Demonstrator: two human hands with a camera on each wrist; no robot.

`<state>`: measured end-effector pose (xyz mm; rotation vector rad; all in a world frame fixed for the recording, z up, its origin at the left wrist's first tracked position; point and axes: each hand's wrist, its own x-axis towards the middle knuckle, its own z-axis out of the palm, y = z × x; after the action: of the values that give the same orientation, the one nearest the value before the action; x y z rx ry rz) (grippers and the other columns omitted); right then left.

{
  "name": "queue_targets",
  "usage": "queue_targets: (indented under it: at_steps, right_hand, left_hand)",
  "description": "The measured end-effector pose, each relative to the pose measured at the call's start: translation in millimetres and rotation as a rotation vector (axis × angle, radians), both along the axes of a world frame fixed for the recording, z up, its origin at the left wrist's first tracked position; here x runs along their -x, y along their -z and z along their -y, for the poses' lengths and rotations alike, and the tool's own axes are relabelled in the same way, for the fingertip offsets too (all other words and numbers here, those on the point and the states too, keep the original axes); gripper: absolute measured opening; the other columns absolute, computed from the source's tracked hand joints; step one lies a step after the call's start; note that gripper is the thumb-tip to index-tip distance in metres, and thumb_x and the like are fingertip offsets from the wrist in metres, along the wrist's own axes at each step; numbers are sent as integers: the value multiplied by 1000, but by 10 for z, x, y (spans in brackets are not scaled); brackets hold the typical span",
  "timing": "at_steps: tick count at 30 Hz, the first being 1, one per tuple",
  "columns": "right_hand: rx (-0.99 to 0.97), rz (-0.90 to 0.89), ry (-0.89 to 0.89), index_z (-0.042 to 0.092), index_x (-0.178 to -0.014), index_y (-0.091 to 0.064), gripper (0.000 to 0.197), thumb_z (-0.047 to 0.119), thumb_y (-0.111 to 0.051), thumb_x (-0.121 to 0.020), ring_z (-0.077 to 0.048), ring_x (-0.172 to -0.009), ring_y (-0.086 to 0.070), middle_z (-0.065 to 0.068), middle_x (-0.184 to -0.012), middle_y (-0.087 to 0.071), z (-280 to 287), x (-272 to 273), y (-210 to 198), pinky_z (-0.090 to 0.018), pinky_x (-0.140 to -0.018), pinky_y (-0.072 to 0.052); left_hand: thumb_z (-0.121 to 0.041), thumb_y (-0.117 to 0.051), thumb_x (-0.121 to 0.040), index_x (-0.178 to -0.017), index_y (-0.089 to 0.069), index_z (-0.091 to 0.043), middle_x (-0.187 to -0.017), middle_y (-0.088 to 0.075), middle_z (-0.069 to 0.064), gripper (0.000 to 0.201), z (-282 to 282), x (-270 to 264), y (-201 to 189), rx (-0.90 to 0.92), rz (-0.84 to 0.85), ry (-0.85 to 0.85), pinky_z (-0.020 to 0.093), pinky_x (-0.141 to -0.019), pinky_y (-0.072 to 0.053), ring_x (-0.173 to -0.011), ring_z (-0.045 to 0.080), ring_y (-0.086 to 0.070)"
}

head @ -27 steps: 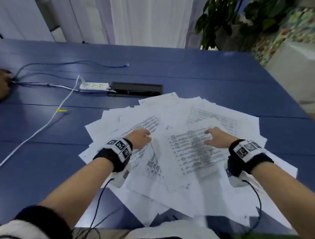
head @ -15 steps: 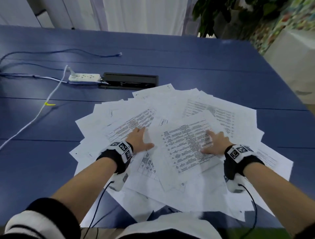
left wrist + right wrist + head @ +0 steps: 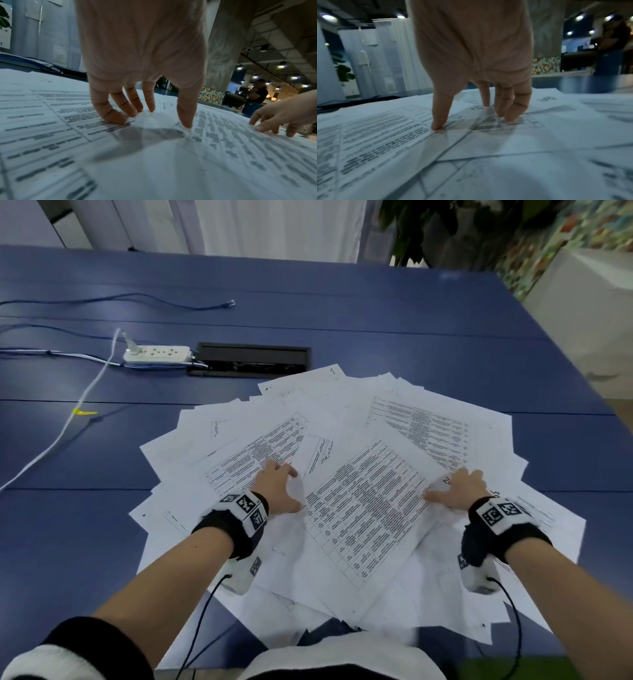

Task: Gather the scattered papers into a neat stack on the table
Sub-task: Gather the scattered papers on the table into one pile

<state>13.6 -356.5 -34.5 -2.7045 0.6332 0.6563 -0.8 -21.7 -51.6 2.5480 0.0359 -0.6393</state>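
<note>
Head view: high, looking forward and down over both forearms across the blue tabletop [image 3: 394, 316]; wrist views: set low, just above the papers [image 3: 373, 508], each looking along its own hand. The left wrist view also catches the right hand [image 3: 283, 112]; all three share the printed sheets.

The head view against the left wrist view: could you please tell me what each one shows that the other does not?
Only the head view shows the power strip, the black cable hatch and how far the papers spread over the blue table.

Only the left wrist view shows the left hand's fingertips pressing the sheets, and a person standing in the background.

Both show the left hand and right hand on the papers.
</note>
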Motion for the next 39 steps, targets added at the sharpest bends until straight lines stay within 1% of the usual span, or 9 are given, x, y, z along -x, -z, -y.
queue_targets:
  at_steps: [5, 8, 16, 22, 25, 28, 33, 36, 39]
  right_hand:
    - [-183, 85, -44, 3, -132, -37, 72, 28, -75, -76, -33, -120, -46, -20, -139, -33, -217, -51, 91, -34, -91, -41]
    - [-227, 89, -113, 7, -128, -42, 69, 26, -78, -72, -29, -111, -50, -17, -134, -38, -322, -122, 165, -30, -83, -42]
    - [67, 153, 142, 4, -136, -36, 72, 44, -62, -83, -40, -126, -36, -27, -135, -36, 125, -337, 53, -44, -104, -31]
    - [87, 38, 20, 15, -134, -37, 66, 55, -53, -84, -39, -127, -32, -18, -136, -36, -54, -273, 46, -47, -102, -34]
    - [8, 81, -154, 14, -120, -49, 43, 43, -52, -88, -36, -117, -45, -15, -124, -46, -316, -155, 40, -39, -86, -40]
    - [-165, 199, -248, 2, -98, -64, 26, 20, -46, -94, -30, -89, -61, -19, -103, -65, -382, -205, 43, -31, -69, -41]
    - [-2, 191, -225, 17, -144, -31, 56, 29, -50, -92, -36, -139, -25, -16, -153, -23, -64, -573, 72, -48, -111, -24]
    - [23, 32, -272, 31, -148, -16, 71, 51, -49, -89, -33, -144, -10, -3, -159, -6, 47, -631, 121, -56, -112, -18]
    - [-12, 52, -292, 31, -146, -21, 75, 56, -54, -84, -35, -141, -17, -5, -156, -15, -24, -523, 91, -52, -110, -24]
  left_hand:
    - [-36, -75, -74, -136, -30, -10, -136, -44, 10, 81, 142, 55, -39, 86, -87, -28, 34, -100, -40, -123, 26, -48]
    - [-31, -72, -78, -125, -43, -6, -116, -60, 10, 60, 187, 87, -3, 55, -81, -32, 33, -91, -47, -107, 26, -58]
    - [-17, -66, -84, -117, -56, 3, -115, -63, 17, 40, -15, 18, -49, 143, 35, -325, 23, -76, -50, -82, 19, -58]
    - [-25, -64, -86, -131, -35, -4, -127, -55, 12, 58, 139, 6, -81, 201, -73, -371, 24, -84, -40, -106, 22, -54]
    - [-29, -65, -84, -136, -28, -1, -134, -49, 17, 70, 177, -27, -62, 180, -119, -398, 36, -101, -43, -122, 30, -50]
    - [-32, -68, -82, -131, -42, 2, -126, -57, 18, 65, 198, -29, -16, 140, -177, -367, 40, -98, -48, -114, 31, -56]
    - [-19, -71, -80, -108, -62, -2, -108, -68, 10, 35, 229, 46, 26, 198, -170, -380, 30, -83, -52, -94, 25, -63]
    - [-20, -69, -81, -111, -61, -5, -111, -67, 9, 34, 279, 104, 25, 230, -120, -406, 30, -84, -50, -101, 26, -63]
    - [-28, -70, -79, -124, -48, -4, -121, -59, 12, 55, 326, 87, 34, 284, -140, -462, 40, -96, -47, -111, 28, -56]
